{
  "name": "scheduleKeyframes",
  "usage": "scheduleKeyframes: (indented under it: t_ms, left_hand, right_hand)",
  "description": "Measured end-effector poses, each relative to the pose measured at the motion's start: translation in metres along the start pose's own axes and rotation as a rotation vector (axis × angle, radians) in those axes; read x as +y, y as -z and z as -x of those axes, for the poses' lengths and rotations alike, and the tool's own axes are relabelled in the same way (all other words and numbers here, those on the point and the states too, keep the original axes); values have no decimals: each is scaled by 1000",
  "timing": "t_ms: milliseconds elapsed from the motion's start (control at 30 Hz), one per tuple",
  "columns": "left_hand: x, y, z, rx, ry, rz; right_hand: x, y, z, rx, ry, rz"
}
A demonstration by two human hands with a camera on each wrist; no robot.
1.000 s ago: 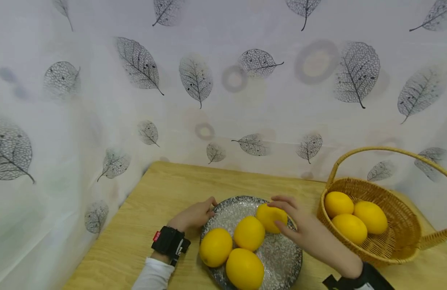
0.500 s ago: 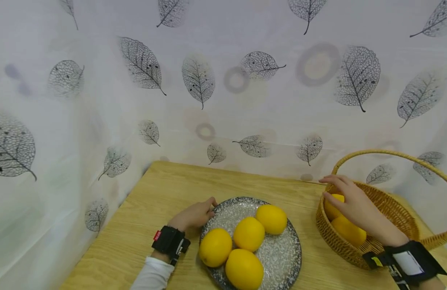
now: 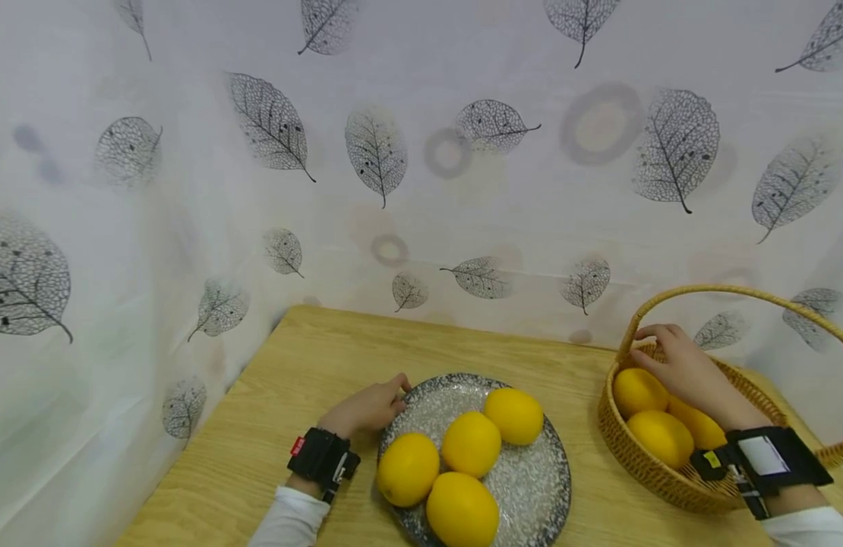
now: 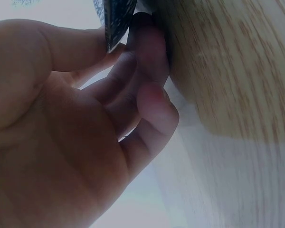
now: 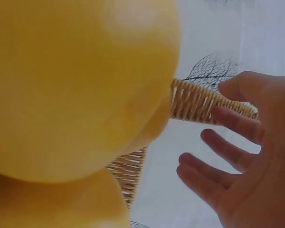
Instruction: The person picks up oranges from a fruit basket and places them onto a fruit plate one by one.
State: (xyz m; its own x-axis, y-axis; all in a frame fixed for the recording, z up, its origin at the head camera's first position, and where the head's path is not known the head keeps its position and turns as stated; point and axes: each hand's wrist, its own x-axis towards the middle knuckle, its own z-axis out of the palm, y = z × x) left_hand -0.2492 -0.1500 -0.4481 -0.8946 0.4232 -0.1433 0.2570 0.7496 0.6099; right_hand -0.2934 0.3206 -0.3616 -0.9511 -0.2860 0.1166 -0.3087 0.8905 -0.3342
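My left hand [image 3: 367, 406] pinches the left rim of a speckled grey plate [image 3: 531, 490]. In the left wrist view the thumb lies on one side of the plate's edge [image 4: 118, 26], with fingers curled beneath it by the table. Several yellow lemons [image 3: 472, 444] rest on the plate. At the right, my right hand [image 3: 695, 380] hovers over the wicker basket [image 3: 623, 456], fingers loosely spread and holding nothing. Three lemons [image 3: 661, 438] lie in the basket, one partly hidden by the hand. The right wrist view shows a lemon [image 5: 76, 85] close by, apart from the fingertips.
The basket's tall arched handle [image 3: 729, 289] rises around the right hand. A pale wooden table [image 3: 339, 342] lies under everything, and a white curtain with leaf prints [image 3: 408, 228] hangs behind and to the left.
My right hand has left the far lemon on the plate and moved right to the basket, then slightly further back over it. The left hand stays at the plate's rim.
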Motion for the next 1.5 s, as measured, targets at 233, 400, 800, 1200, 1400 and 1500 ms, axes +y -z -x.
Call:
scheduleKeyframes:
  t_ms: [233, 400, 800, 1200, 1400, 1500]
  left_hand:
    - [0, -1, 0, 1, -8, -6]
    - [0, 0, 0, -7, -8, -7]
    - [-1, -2, 0, -5, 2, 8]
    - [-2, 1, -2, -9, 5, -4]
    - [0, 1, -1, -14, 8, -3]
    - [1, 1, 0, -11, 5, -2]
  right_hand:
    - [22, -12, -11, -39, -38, -1]
    - [30, -25, -10, -73, -18, -52]
    - [23, -33, -2, -57, -3, -99]
    - [15, -28, 7, -183, 7, 37]
    - [17, -30, 5, -189, 8, 36]
    - [16, -30, 4, -192, 9, 31]
